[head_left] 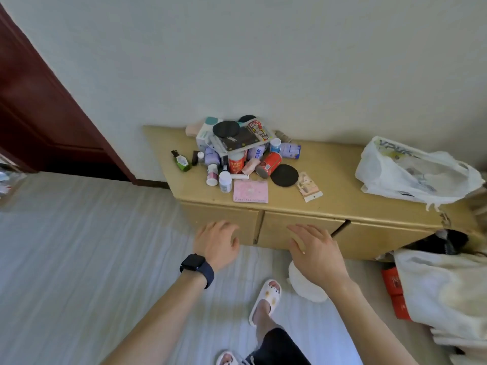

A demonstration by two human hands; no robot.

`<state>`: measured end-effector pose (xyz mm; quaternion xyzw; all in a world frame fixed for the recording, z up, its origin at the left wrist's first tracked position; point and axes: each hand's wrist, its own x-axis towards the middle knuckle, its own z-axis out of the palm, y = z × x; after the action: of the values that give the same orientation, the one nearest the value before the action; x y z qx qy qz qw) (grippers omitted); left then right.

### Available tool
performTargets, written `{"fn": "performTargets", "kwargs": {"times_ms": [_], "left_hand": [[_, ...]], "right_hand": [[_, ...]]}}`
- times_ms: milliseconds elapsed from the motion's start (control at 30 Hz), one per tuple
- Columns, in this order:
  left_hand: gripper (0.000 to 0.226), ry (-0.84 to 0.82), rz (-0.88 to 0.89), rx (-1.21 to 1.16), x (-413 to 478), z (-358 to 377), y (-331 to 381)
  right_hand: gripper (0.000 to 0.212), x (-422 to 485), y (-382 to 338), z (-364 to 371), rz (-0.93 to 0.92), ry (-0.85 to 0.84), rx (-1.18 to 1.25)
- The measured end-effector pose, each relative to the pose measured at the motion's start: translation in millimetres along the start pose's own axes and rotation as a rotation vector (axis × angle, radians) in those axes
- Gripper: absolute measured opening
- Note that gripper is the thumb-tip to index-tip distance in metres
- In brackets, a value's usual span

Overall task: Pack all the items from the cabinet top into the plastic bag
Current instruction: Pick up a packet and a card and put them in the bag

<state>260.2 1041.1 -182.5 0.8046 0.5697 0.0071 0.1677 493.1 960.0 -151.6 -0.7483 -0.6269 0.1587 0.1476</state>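
Note:
A low tan cabinet (329, 180) stands against the wall. On its left half lies a heap of small items: a green bottle (181, 161), several white and purple bottles, a red can (269, 164), a black round pad (284, 175), a pink notebook (251, 191), a small card packet (308, 187) and a dark packet (238, 139) on top. A crumpled white plastic bag (413, 172) lies on the cabinet's right end. My left hand (217, 243), with a dark watch on the wrist, and my right hand (316, 250) hover in front of the drawers, fingers relaxed, holding nothing.
A dark red door (44, 106) is at the left. A white crumpled thing (303, 285) lies on the pale floor by my slippered foot (266, 299). Cloth and red boxes (395, 293) are piled at the right, beside the cabinet's end.

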Motion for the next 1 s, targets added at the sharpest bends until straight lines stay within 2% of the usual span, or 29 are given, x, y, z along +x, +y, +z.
{"fn": "performTargets", "kwargs": {"times_ms": [133,267,433,667,833,933,1000], "left_hand": [[0.043,-0.127,-0.058,0.014,64.3,8.1,7.6],[0.045,-0.229,-0.084,0.025,126.3,16.7,15.3],[0.064,-0.352,-0.109,0.061,188.4,33.5,17.0],[0.087,-0.516,-0.041,0.165,266.1,86.4,2.6],[0.106,-0.491,0.021,0.207,285.0,121.0,-13.6],[0.133,-0.445,0.072,0.225,284.6,135.0,-21.5],[0.134,-0.459,0.164,0.235,281.5,144.0,-23.9]], "right_hand": [[0.044,66.9,29.1,5.8,0.098,-0.203,-0.034],[0.046,132.5,60.1,15.5,0.128,-0.315,-0.014],[0.059,209.2,95.1,30.4,0.238,-0.477,-0.054],[0.065,305.4,126.1,67.0,0.39,-0.455,-0.1],[0.076,338.6,146.9,97.3,0.569,-0.474,-0.045],[0.078,347.2,152.0,108.6,0.621,-0.43,-0.067],[0.081,345.7,151.2,112.9,0.651,-0.398,-0.108]]}}
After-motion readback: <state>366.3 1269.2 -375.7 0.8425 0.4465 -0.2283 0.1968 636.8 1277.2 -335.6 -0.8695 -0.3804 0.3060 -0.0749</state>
